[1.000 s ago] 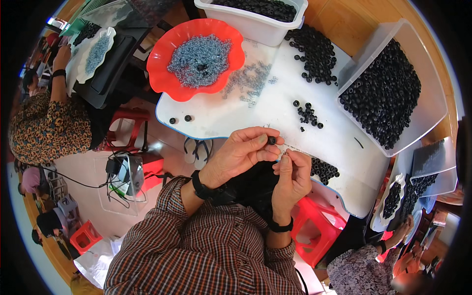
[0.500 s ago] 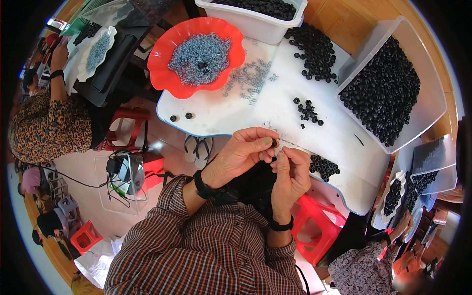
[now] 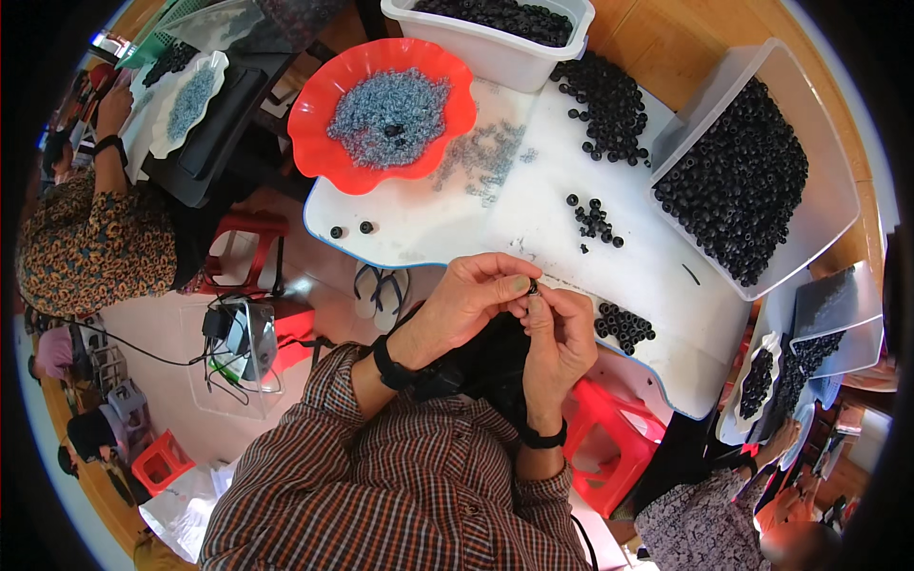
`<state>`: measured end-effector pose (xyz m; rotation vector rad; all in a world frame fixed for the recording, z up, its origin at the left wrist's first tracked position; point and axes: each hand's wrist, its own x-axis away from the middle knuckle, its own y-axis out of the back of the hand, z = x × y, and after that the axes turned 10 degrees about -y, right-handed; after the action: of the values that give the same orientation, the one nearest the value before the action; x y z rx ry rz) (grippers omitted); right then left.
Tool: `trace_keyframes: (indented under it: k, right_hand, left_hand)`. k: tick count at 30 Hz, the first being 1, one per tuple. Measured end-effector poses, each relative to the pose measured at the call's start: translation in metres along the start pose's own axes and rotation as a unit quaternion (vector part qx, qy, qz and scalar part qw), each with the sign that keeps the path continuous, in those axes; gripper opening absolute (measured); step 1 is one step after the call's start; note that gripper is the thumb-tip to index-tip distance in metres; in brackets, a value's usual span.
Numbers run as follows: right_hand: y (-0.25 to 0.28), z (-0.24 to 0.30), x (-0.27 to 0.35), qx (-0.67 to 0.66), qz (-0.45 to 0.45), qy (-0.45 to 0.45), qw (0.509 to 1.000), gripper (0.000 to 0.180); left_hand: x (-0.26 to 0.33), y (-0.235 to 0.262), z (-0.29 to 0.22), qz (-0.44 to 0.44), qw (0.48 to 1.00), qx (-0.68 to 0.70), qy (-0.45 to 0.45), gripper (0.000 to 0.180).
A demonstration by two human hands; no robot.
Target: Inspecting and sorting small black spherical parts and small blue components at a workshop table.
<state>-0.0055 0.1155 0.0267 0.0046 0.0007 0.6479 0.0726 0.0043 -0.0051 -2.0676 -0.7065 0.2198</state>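
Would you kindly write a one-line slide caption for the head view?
Both hands, left hand and right hand, pinch a small black bead above the white table.

White table point(image 3: 447, 224) with blue edge, red scalloped bowl point(image 3: 314, 152) of grey rings, white tubs point(image 3: 819, 205) of black beads, loose black beads point(image 3: 595, 219), scattered grey rings point(image 3: 486, 162).

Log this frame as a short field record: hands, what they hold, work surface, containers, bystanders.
left hand: pinches a small black ring at the fingertips
right hand: meets the left at that ring, fingertips touching it
white table: loose black rings scattered and in small piles
red bowl: filled with small grey parts
clear tub: heaped with black rings
white bin: black rings, top edge
co-worker: seated at left, patterned top
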Motion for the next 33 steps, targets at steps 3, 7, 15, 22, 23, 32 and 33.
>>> trace_keyframes:
  k: [3, 7, 15, 22, 23, 32, 33]
  right_hand:
    - [0.001, 0.002, -0.001, 0.011, 0.009, -0.002, 1.0, 0.012]
    - [0.009, 0.001, -0.003, 0.03, 0.034, -0.036, 0.998, 0.013]
    - [0.014, -0.008, -0.011, -0.011, 0.079, -0.098, 0.992, 0.011]
    - [0.011, -0.005, -0.016, 0.004, 0.025, -0.126, 0.992, 0.007]
    - [0.012, -0.004, -0.018, 0.009, -0.005, -0.12, 0.993, 0.007]
    - [0.023, -0.033, -0.053, 0.293, -0.136, 0.059, 0.944, 0.014]
    - [0.022, -0.034, -0.057, 0.332, -0.152, 0.07, 0.928, 0.015]
  left_hand:
    - [0.0, -0.001, -0.002, -0.001, 0.999, -0.041, -0.019, 0.021]
    - [0.0, 0.005, -0.006, 0.016, 0.994, -0.103, -0.02, 0.02]
    - [0.0, 0.012, -0.009, 0.023, 0.996, -0.073, 0.039, 0.02]
    - [-0.004, 0.011, -0.006, -0.013, 0.998, 0.017, 0.059, 0.021]
    - [-0.005, 0.009, -0.007, -0.018, 0.998, 0.013, 0.063, 0.021]
    - [-0.003, 0.01, -0.008, -0.026, 0.998, 0.002, 0.06, 0.025]
    - [-0.003, 0.009, -0.008, -0.024, 0.998, 0.002, 0.06, 0.025]
